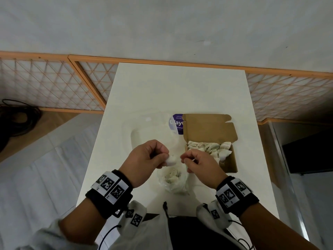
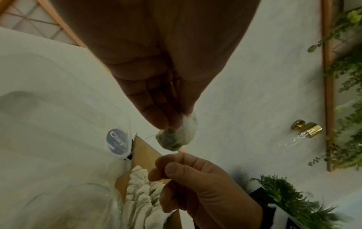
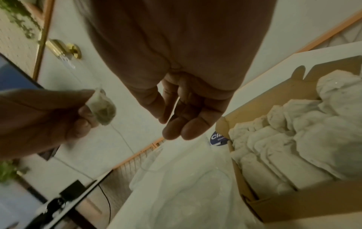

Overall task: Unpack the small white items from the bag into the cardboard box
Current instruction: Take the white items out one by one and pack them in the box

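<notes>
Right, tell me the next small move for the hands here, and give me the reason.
Probably carry the white item that the left hand pinches rightward over the cardboard box and set it on the pile there. It hangs above the clear bag, already out of it. The right hand seems to pinch a thin thread from it, so it should move along or let go.

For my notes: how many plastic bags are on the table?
2: a small clear bag below the hands, holding white items, and a large clear bag left of the cardboard box.
</notes>
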`<state>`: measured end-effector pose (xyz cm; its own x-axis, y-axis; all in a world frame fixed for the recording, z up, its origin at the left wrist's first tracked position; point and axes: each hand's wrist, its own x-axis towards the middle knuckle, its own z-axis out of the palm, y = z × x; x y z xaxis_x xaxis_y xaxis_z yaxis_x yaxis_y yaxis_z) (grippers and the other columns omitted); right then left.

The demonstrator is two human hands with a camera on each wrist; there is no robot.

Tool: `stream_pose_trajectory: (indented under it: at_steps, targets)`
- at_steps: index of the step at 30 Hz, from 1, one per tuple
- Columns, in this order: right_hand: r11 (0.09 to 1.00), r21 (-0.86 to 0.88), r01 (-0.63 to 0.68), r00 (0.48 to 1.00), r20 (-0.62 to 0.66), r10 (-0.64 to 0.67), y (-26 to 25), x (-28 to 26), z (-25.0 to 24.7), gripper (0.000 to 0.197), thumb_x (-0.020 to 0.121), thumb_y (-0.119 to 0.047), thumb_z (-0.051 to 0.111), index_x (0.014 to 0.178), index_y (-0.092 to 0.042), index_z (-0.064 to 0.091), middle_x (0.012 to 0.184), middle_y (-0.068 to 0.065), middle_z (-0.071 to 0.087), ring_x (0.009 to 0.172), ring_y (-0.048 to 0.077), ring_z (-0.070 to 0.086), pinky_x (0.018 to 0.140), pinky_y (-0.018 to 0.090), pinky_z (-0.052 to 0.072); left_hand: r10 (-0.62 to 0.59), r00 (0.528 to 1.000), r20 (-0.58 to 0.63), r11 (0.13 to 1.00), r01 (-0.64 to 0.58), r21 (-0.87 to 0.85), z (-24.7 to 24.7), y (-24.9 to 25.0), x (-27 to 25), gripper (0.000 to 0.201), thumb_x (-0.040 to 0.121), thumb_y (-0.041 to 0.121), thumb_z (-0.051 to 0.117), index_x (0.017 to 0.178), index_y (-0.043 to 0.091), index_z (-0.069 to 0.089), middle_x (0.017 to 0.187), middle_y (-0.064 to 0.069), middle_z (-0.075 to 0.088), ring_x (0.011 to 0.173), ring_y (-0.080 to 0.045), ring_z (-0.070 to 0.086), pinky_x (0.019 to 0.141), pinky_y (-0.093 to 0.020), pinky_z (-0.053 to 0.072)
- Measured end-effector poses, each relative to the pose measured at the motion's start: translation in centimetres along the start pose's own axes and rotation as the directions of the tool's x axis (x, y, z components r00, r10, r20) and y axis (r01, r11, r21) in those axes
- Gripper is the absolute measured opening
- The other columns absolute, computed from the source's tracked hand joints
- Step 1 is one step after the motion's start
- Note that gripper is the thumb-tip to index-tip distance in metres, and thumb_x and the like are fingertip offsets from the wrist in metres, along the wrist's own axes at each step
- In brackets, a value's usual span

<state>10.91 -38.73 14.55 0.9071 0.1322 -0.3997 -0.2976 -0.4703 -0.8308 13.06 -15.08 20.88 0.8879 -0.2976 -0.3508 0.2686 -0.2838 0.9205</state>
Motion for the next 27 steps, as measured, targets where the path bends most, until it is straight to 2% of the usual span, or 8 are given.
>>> stream_pose_trajectory:
  at_steps: [3,5,9,11,15,18,22,27]
  targets:
    - [0.981,-0.189,0.047,0.998,0.047,-0.039,0.4,1.2,1.3,0.02,0.104,-0.024,0.057,0.118,-0.027,0.072,0.105,-0.016,0.073,0.083,0.002,0.068,0.082,0.027,0.059,-0.004,1.0,0.002,0.995,0.004,0.097,-0.5,-0.4,-0.5,0.011,0.096,0.006,0.069,0.096,0.016,0.072,0.08,-0.005,0.075,0.071,-0.012,0.069,0.071,-0.027,0.058]
    - [0.927,-0.364,0.094,0.993,0.107,-0.058,0.4,2.1,2.6,0.023,0.105,-0.026,0.055,0.121,-0.026,0.07,0.112,-0.012,0.072,0.093,0.005,0.068,0.086,0.028,0.055,0.005,1.0,0.008,0.971,-0.007,0.239,-0.7,-0.7,-0.9,0.015,0.095,0.015,0.071,0.089,0.028,0.073,0.082,-0.001,0.075,0.072,-0.017,0.069,0.07,-0.028,0.056]
    - [0.709,-0.687,0.163,0.97,0.242,0.012,0.6,4.2,5.1,0.028,0.103,-0.021,0.049,0.123,-0.02,0.069,0.119,0.006,0.07,0.104,0.027,0.069,0.089,0.036,0.055,0.016,0.999,-0.032,0.96,-0.006,0.279,-0.8,-1.3,-1.8,0.016,0.093,0.022,0.074,0.084,0.035,0.07,0.09,0.016,0.071,0.057,-0.012,0.057,0.059,-0.018,0.046]
    - [0.581,-0.787,0.207,0.948,0.307,0.079,0.8,4.9,6.2,0.03,0.104,-0.016,0.046,0.127,-0.016,0.065,0.125,0.01,0.066,0.11,0.031,0.068,0.092,0.038,0.054,0.005,0.999,-0.034,0.965,0.004,0.264,-0.6,-1.4,-2.1,0.014,0.093,0.02,0.074,0.085,0.031,0.07,0.075,0.025,0.066,0.051,-0.005,0.049,0.056,-0.014,0.041]
    - [0.388,-0.889,0.244,0.932,0.326,0.161,1.6,5.8,8.0,0.038,0.107,-0.016,0.043,0.143,-0.012,0.055,0.138,0.012,0.059,0.122,0.031,0.065,0.101,0.043,0.055,-0.034,0.999,-0.026,0.975,0.038,0.218,-1.0,-1.6,-2.1,0.012,0.094,0.02,0.072,0.084,0.027,0.07,0.065,0.014,0.066,0.053,-0.011,0.05,0.056,-0.024,0.044]
    - [0.385,-0.901,0.199,0.953,0.269,0.136,2.2,6.1,8.8,0.033,0.107,-0.017,0.045,0.137,-0.01,0.056,0.135,0.013,0.056,0.118,0.032,0.065,0.097,0.042,0.055,-0.044,0.999,-0.03,0.977,0.049,0.206,-1.2,-1.7,-2.2,0.013,0.093,0.025,0.074,0.082,0.028,0.068,0.071,0.011,0.067,0.056,-0.015,0.053,0.058,-0.027,0.045]
    - [0.457,-0.882,0.114,0.977,0.183,0.109,2.7,6.1,9.3,0.028,0.103,-0.016,0.051,0.131,-0.011,0.055,0.13,0.01,0.057,0.115,0.03,0.066,0.093,0.041,0.056,-0.014,0.999,-0.035,0.972,0.022,0.234,-1.2,-1.9,-2.3,0.016,0.094,0.022,0.071,0.082,0.03,0.067,0.071,0.021,0.061,0.05,-0.005,0.045,0.056,-0.019,0.042]
    - [0.514,-0.85,0.12,0.975,0.197,0.099,2.8,6.1,8.9,0.027,0.103,-0.014,0.049,0.128,-0.008,0.057,0.128,0.012,0.064,0.115,0.031,0.067,0.093,0.04,0.054,-0.026,1.0,-0.001,0.958,0.025,0.286,-1.4,-1.8,-2.2,0.009,0.096,0.023,0.069,0.087,0.027,0.068,0.072,0.024,0.063,0.051,-0.005,0.044,0.057,-0.014,0.04]
